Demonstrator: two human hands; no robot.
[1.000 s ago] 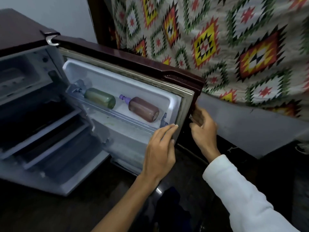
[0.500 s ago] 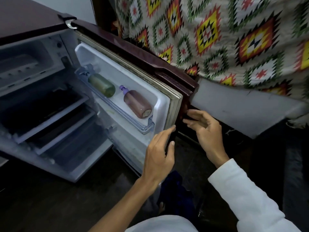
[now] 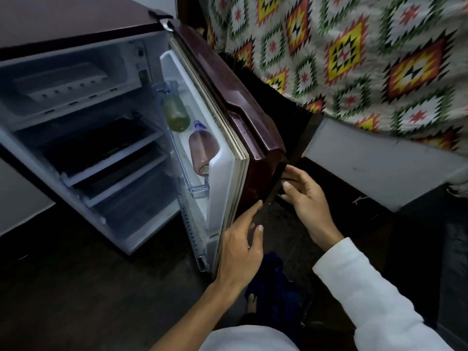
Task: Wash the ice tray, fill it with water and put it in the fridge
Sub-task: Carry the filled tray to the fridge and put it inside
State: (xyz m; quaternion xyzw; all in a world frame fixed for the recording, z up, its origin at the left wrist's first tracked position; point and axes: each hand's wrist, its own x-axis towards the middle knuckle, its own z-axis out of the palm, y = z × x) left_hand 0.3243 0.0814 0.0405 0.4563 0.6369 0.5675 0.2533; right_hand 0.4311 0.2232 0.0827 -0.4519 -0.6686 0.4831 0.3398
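Observation:
A small maroon fridge (image 3: 76,24) stands with its door (image 3: 243,117) partly swung in. A white ice tray (image 3: 63,84) lies in the freezer compartment at the top. My left hand (image 3: 243,247) touches the door's free edge with straight fingers. My right hand (image 3: 306,201) rests its fingertips on the door's outer maroon face, fingers relaxed. Neither hand holds anything.
The door shelf holds a green bottle (image 3: 176,112) and a brown bottle (image 3: 202,150). Dark shelves (image 3: 106,148) sit inside the fridge. A patterned cloth (image 3: 354,51) hangs behind over a grey panel (image 3: 379,163). The floor (image 3: 76,287) is dark; my foot (image 3: 250,302) is below.
The door has swung further towards the fridge body. Both hands followed it leftwards, staying at its free edge.

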